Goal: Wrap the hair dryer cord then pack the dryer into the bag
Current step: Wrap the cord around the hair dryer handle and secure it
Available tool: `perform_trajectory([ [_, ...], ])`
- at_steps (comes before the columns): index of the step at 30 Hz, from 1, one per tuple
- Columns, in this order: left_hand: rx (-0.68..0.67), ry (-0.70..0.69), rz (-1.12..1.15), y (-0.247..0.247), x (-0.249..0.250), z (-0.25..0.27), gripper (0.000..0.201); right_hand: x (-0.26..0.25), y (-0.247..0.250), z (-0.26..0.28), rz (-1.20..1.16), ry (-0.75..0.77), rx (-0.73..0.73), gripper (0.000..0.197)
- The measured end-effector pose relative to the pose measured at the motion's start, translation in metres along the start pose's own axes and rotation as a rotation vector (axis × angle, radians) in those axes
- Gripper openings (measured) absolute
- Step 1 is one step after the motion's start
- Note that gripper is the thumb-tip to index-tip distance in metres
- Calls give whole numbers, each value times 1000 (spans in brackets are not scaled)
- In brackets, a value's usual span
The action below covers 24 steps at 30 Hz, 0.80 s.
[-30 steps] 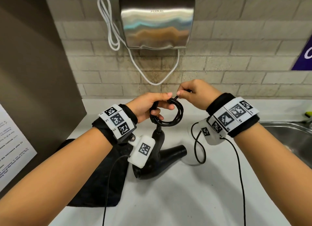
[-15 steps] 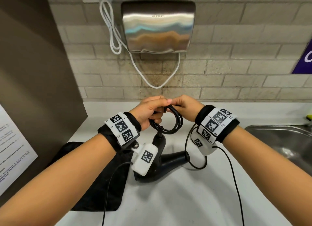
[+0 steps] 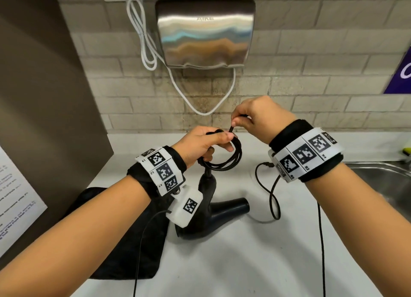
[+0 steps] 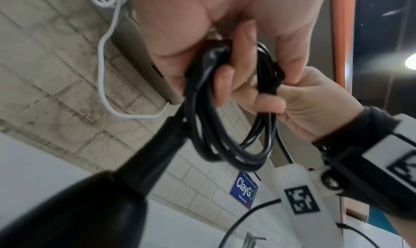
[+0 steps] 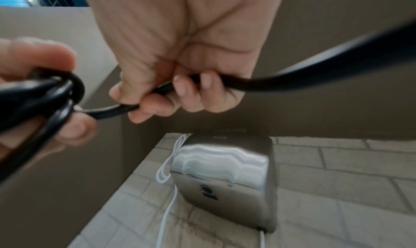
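Note:
The black hair dryer (image 3: 213, 212) lies on the white counter, nozzle pointing right, handle rising toward my hands. Above it my left hand (image 3: 206, 141) grips a coil of the black cord (image 3: 224, 161), thumb on top; the left wrist view shows the cord coil (image 4: 236, 127) hanging from the curled fingers (image 4: 225, 84). My right hand (image 3: 255, 119) pinches the free cord strand just above and right of the coil, and in the right wrist view its fingers (image 5: 180, 91) curl around the cord (image 5: 117, 111). The loose cord (image 3: 272, 199) trails on the counter. A black bag (image 3: 124, 241) lies flat at the left.
A steel hand dryer (image 3: 205, 32) with a white cable (image 3: 144, 41) hangs on the brick wall behind. A steel sink (image 3: 382, 181) is at the right. A brown panel (image 3: 44, 96) bearing a paper notice (image 3: 15, 199) bounds the left.
My right hand rose up and to the right, away from the left hand, drawing the free strand out from the coil. The left hand kept its hold on the coil.

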<state>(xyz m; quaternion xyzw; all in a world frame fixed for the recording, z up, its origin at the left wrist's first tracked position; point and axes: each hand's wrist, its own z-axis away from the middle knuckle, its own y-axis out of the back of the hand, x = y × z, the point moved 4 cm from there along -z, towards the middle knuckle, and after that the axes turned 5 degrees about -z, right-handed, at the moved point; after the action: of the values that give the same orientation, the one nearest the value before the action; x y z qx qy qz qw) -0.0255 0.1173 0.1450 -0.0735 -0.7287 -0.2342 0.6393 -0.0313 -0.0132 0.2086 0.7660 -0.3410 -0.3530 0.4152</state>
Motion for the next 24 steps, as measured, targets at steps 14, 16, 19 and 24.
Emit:
perform_trajectory([
  [14, 276, 19, 158, 23, -9, -8, 18, -15, -36, 32, -81, -97, 143, 28],
  [16, 305, 31, 212, 23, -10, -9, 18, -19, -47, 34, -156, -82, 150, 26],
  [19, 334, 55, 304, 19, -13, -10, 19, -25, -62, 33, -158, -79, 157, 30],
  [24, 340, 61, 379, 14, -17, -12, 20, -30, -75, 30, -76, -126, 127, 41],
])
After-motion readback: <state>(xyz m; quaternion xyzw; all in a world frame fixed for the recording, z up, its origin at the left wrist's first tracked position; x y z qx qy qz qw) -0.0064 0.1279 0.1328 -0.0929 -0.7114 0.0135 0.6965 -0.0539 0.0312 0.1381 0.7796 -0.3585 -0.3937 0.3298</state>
